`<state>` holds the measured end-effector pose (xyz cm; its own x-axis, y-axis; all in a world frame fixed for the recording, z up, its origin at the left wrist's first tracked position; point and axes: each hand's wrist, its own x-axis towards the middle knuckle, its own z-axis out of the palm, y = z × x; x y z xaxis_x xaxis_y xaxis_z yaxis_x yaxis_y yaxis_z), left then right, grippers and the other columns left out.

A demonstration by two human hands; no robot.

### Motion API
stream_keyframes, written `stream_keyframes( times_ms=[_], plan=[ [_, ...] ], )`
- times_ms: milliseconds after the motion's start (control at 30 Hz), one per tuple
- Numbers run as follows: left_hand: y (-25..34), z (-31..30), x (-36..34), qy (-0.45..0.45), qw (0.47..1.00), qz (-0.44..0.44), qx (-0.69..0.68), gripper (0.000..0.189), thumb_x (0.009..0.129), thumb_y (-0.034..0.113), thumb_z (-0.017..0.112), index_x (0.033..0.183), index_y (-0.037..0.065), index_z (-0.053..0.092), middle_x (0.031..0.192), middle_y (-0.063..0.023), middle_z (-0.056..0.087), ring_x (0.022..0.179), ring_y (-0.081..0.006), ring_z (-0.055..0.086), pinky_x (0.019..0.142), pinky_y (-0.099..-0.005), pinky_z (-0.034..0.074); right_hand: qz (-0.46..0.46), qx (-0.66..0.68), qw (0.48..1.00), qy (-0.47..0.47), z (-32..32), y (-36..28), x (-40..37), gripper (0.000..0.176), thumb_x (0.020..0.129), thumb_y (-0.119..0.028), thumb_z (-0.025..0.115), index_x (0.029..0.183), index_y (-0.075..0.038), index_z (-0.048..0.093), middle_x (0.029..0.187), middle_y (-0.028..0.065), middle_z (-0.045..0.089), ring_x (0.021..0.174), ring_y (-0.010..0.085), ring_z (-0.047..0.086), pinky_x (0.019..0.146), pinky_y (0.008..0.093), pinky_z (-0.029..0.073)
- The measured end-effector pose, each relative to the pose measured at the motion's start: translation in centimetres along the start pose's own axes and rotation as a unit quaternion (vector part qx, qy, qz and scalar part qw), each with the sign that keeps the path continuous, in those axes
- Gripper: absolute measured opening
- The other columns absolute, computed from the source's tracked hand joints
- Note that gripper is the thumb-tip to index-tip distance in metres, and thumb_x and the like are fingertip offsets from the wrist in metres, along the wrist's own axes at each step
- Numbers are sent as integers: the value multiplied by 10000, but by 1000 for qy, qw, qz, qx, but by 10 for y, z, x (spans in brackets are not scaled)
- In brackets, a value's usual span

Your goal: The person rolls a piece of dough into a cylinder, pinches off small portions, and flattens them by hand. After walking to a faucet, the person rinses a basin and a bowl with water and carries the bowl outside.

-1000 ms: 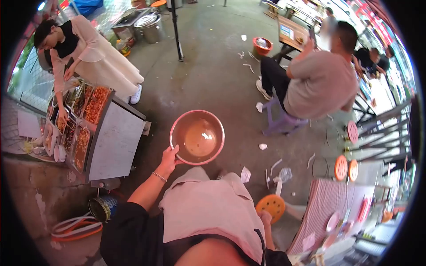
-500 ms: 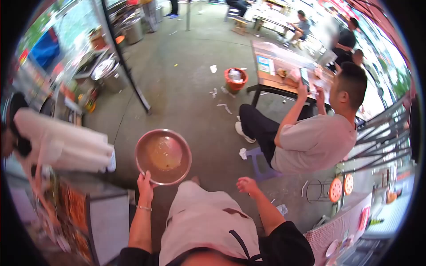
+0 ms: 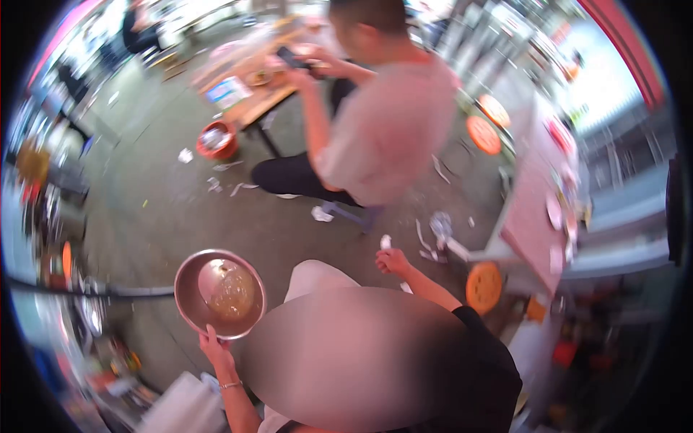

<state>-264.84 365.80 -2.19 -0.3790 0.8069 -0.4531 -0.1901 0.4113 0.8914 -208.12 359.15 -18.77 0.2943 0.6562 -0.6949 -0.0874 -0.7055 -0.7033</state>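
Note:
A round metal basin (image 3: 186, 303) with brownish liquid in it hangs low at the left, tilted slightly toward me. My left hand (image 3: 216, 352) grips its near rim, thumb over the edge; a bracelet circles that wrist. My right hand (image 3: 392, 262) is held out over the floor on the other side, its fingers curled in and no object showing inside them. A small white scrap (image 3: 385, 242) overlaps the fingertips in this view. My light apron (image 3: 317, 278) lies between both arms, mostly blurred.
Ahead, a seated person (image 3: 390, 123) holds a phone at a wooden table (image 3: 263, 101). An orange bin (image 3: 216, 150) stands beside it. Litter lies on the floor. Right of me are orange stools (image 3: 484, 287) and a long covered table (image 3: 530, 209). A dark pole (image 3: 137, 292) crosses at left.
My view has swung to the right, so the seated person and wooden table have shifted left. The basin stays in my left hand. My right hand is still curled.

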Motion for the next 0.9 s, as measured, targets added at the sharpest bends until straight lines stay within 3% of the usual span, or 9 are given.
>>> stream_keyframes(
  times_ms=[133, 300, 500, 600, 767, 900],
  plan=[
    [-19, 33, 12, -153, 984, -34, 88, 269, 1042, 261, 576, 1234, 73, 582, 1043, -36, 669, 815, -123, 674, 551, -274, 574, 9, 57, 994, 90, -10, 72, -99, 276, 941, -148, 565, 1160, -9, 662, 897, 83, 712, 715, 150, 667, 578, 313, 569],
    [-38, 131, -16, -329, 929, -81, 149, 286, 1044, 249, 564, 1236, 37, 563, 1049, -85, 671, 832, -160, 695, 580, -322, 637, 177, 121, 961, 174, -42, 217, -223, 241, 975, -209, 593, 1145, -59, 674, 946, 73, 712, 761, 147, 669, 645, 322, 581],
    [-89, 277, -91, -489, 846, -102, 187, 287, 1040, 253, 575, 1251, 58, 555, 1102, -96, 671, 906, -197, 715, 665, -390, 670, 291, 336, 810, 381, -110, 333, -351, 198, 984, -185, 588, 1126, -80, 678, 906, 60, 718, 696, 145, 662, 603, 317, 582],
    [-123, 360, -157, -513, 830, -116, 185, 273, 1043, 252, 568, 1233, 57, 556, 1080, -93, 677, 876, -191, 717, 653, -382, 669, 252, 373, 773, 447, -185, 359, -375, 205, 971, -170, 598, 1131, -67, 673, 897, 62, 717, 671, 125, 654, 583, 293, 572],
    [-160, 485, -308, -525, 827, -142, 142, 250, 1048, 252, 556, 1225, 76, 555, 1065, -74, 678, 858, -195, 712, 658, -382, 668, 139, 374, 795, 458, -370, 353, -362, 223, 959, -133, 604, 1150, -46, 677, 893, 48, 720, 624, 71, 604, 513, 224, 498],
    [-186, 580, -384, -537, 819, -163, 123, 271, 1044, 251, 561, 1245, 72, 538, 1129, -93, 664, 954, -234, 709, 714, -416, 668, 5, 367, 816, 446, -532, 305, -319, 246, 960, -161, 624, 1171, -47, 680, 906, 21, 719, 639, 46, 585, 503, 204, 471]
  ],
)
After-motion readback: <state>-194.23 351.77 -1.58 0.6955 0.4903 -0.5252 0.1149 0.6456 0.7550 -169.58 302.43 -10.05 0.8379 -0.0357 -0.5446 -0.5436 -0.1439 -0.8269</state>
